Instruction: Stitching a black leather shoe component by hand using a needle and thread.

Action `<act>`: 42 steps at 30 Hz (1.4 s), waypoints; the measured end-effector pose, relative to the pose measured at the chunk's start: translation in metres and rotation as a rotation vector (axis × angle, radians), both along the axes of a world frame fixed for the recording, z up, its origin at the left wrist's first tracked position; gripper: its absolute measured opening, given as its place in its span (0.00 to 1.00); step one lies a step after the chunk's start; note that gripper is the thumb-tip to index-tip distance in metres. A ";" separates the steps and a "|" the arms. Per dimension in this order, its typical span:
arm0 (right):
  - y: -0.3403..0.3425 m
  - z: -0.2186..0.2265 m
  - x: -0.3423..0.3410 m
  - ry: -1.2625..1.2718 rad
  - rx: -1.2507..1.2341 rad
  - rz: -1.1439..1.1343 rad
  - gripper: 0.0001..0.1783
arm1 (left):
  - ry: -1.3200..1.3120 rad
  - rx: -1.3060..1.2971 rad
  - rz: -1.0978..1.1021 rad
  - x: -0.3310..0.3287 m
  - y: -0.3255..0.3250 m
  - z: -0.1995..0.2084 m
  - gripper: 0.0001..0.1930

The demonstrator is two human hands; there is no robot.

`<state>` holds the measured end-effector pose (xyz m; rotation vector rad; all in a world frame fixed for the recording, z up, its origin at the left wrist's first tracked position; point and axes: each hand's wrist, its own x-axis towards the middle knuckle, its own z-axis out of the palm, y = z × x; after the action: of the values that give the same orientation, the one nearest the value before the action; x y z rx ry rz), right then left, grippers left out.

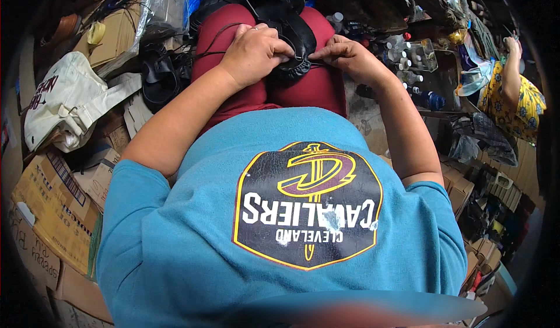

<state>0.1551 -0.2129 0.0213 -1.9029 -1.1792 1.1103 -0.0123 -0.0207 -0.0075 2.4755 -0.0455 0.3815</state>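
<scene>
A black sandal [300, 33] lies across my lap, between my thighs in dark red trousers. My left hand [255, 54] is closed at its left side, thumb and forefinger pinched by the gathered edge. On the other side my right hand [350, 58] makes a pinch close to the same edge. A small bright glint shows between the fingertips, too small to name. Thin black cord [217, 39] loops over my left thigh and passes by the left hand. What either pinch holds is hidden.
Another black sandal [158, 80] lies to the left, near a cream canvas bag [70, 103] and a cardboard box [55, 205]. A yellow tape roll [96, 33] rests at far left. Several plastic bottles [402, 57] stand right. A person in yellow patterned clothing [519, 103] is at far right.
</scene>
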 end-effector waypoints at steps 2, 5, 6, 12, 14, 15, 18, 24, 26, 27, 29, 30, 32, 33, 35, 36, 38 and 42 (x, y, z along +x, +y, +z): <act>0.001 -0.002 0.001 0.002 0.011 0.021 0.15 | 0.034 -0.014 -0.013 0.003 0.001 -0.002 0.06; 0.006 -0.003 0.003 0.039 0.019 0.039 0.16 | 0.039 -0.047 -0.085 0.017 0.007 -0.003 0.05; 0.007 -0.003 0.004 0.074 -0.011 0.035 0.17 | 0.098 -0.055 -0.131 0.023 0.009 -0.003 0.05; 0.006 0.005 -0.001 -0.049 0.008 0.062 0.16 | -0.001 0.084 -0.216 0.020 0.016 0.006 0.07; 0.001 0.006 -0.005 -0.023 0.008 0.016 0.16 | -0.029 0.115 -0.135 0.007 0.018 0.008 0.09; -0.001 0.006 -0.007 -0.013 0.014 -0.009 0.16 | -0.023 0.118 -0.142 0.003 0.018 0.008 0.09; -0.001 0.004 -0.009 -0.021 -0.002 -0.021 0.16 | 0.020 0.075 -0.053 0.000 0.019 0.009 0.09; 0.004 0.007 -0.008 0.081 -0.043 -0.037 0.17 | 0.029 0.025 -0.151 0.014 0.007 0.013 0.06; 0.001 0.008 -0.012 0.029 -0.040 -0.026 0.17 | -0.036 0.054 -0.127 0.010 0.004 0.016 0.05; -0.002 0.009 -0.015 -0.021 -0.015 -0.032 0.17 | -0.062 0.085 -0.111 0.007 0.002 0.018 0.05; -0.006 0.007 -0.023 -0.062 0.007 -0.038 0.17 | -0.047 0.068 -0.077 -0.003 -0.002 0.019 0.05; -0.008 0.005 -0.027 -0.028 0.023 -0.101 0.17 | -0.039 0.054 -0.040 -0.005 -0.002 0.018 0.05; -0.007 0.001 -0.029 0.005 0.039 -0.166 0.17 | 0.044 -0.062 0.003 -0.006 -0.004 0.015 0.05; -0.006 -0.001 -0.028 0.140 0.044 -0.216 0.16 | 0.173 -0.185 0.049 -0.005 -0.004 0.013 0.06; -0.003 -0.003 -0.025 0.275 0.047 -0.270 0.15 | 0.113 -0.108 0.055 0.001 -0.005 0.009 0.06; -0.001 -0.004 -0.022 0.271 0.021 -0.261 0.14 | 0.119 -0.093 0.069 0.004 -0.005 0.008 0.06; 0.001 -0.005 -0.020 0.307 -0.011 -0.276 0.13 | 0.121 -0.076 0.083 0.007 -0.006 0.007 0.06; 0.001 -0.007 -0.030 0.296 0.031 -0.288 0.13 | 0.236 -0.137 0.121 0.006 -0.011 0.007 0.08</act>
<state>0.1250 -0.2121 0.0138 -1.7444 -0.7312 1.1556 -0.0062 -0.0312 -0.0002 2.3760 0.2215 0.1361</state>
